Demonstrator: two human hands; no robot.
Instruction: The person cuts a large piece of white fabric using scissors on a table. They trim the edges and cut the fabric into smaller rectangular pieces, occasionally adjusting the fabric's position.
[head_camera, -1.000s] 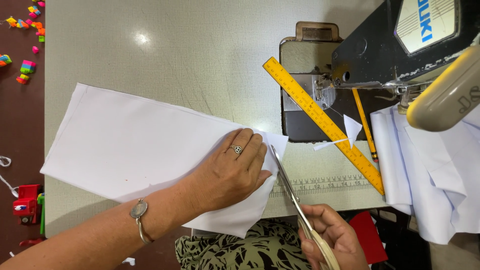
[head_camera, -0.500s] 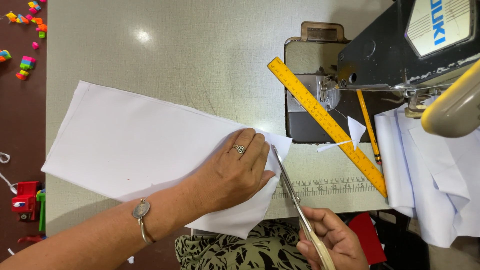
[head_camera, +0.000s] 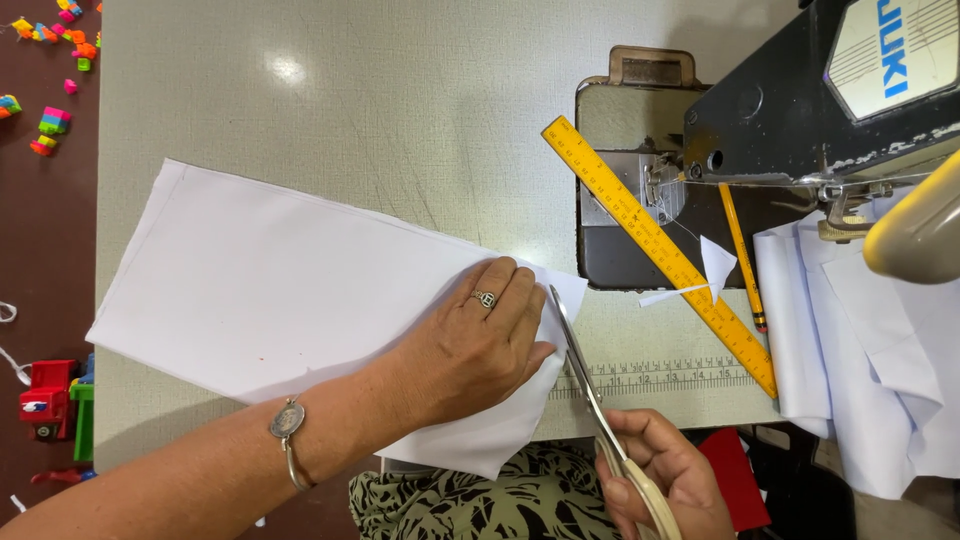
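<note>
My left hand (head_camera: 470, 345) lies flat on a large white sheet of fabric (head_camera: 280, 290), pressing its right end down on the pale table (head_camera: 400, 120). It wears a ring and a bracelet. My right hand (head_camera: 665, 475) grips the cream handles of a pair of scissors (head_camera: 590, 390). The blades point away from me along the fabric's right edge, just beside my left fingers, and the blade tips sit at the fabric's corner.
A yellow ruler (head_camera: 655, 245) lies slanted over the sewing machine (head_camera: 790, 120) bed, with a pencil (head_camera: 740, 255) and a small white scrap (head_camera: 715, 265) beside it. More white fabric (head_camera: 860, 340) is piled at the right. Coloured toy blocks (head_camera: 50, 120) and a red toy (head_camera: 45, 400) lie on the floor at left.
The scissors have slid slightly further up along the fabric's right edge. My left hand stays pressed on the fabric; the view has shifted a little.
</note>
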